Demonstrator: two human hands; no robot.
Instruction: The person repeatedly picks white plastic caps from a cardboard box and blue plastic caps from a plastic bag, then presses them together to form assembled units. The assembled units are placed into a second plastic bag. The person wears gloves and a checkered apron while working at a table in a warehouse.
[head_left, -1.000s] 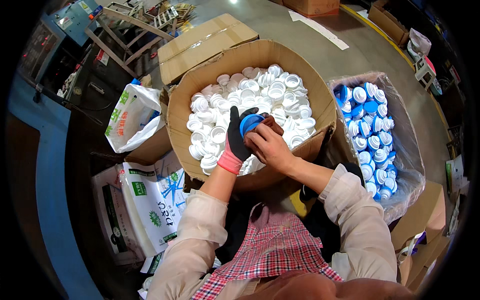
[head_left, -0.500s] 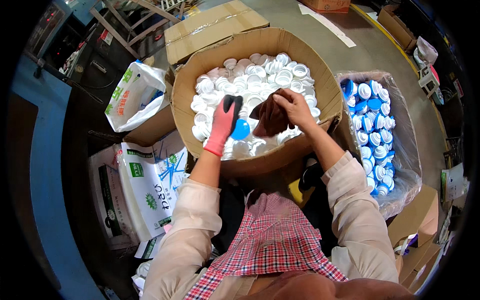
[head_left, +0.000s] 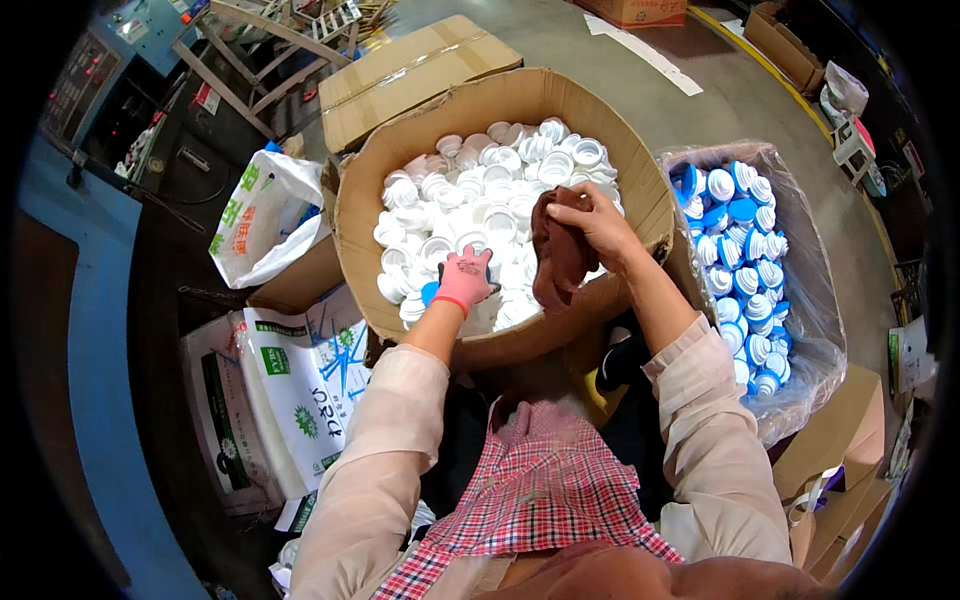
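Observation:
My left hand, in a pink glove with dark fingertips, reaches palm down into a heap of white ringed plastic pieces. Its fingertips are partly hidden among them. A blue round plastic cap peeks out from under the palm on the little-finger side, and the hand appears to hold it. My bare right hand pinches a crumpled brown cloth, which hangs over the right part of the heap. The heap lies in a large rounded cardboard box in front of me.
To the right, a plastic-lined box holds many blue-and-white ringed pieces. A closed carton lies behind the big box. On the left are a white plastic bag and printed white sacks. A wooden frame stands at the back left.
My left hand has turned palm down and dropped nearer into the white pieces; the blue cap moved left and toward me with it. The brown cloth now hangs longer from my right hand.

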